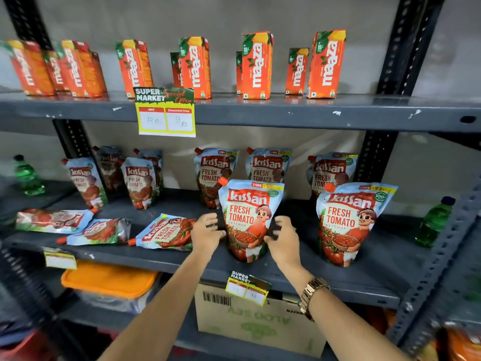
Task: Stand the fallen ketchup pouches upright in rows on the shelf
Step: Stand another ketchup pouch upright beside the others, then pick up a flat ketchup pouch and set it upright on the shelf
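A ketchup pouch (pixel 248 204) stands upright at the front middle of the grey shelf (pixel 299 277). My right hand (pixel 283 241) grips its right edge, thumb on the front. My left hand (pixel 205 234) hovers at its left side with fingers apart, and a small gap shows between them. Three fallen pouches lie flat at the front left: one (pixel 52 220), a second (pixel 101 230) and a third (pixel 166 231) just left of my left hand. Another upright pouch (pixel 351 222) stands to the right. Several more stand along the back (pixel 268 165).
Orange juice cartons (pixel 256 63) line the shelf above, with a yellow price tag (pixel 166 118) on its edge. Green bottles stand at far left (pixel 27 175) and far right (pixel 434 222). Below are a cardboard box (pixel 260 324) and an orange-lidded container (pixel 109 280). Black uprights (pixel 374 157) frame the shelf.
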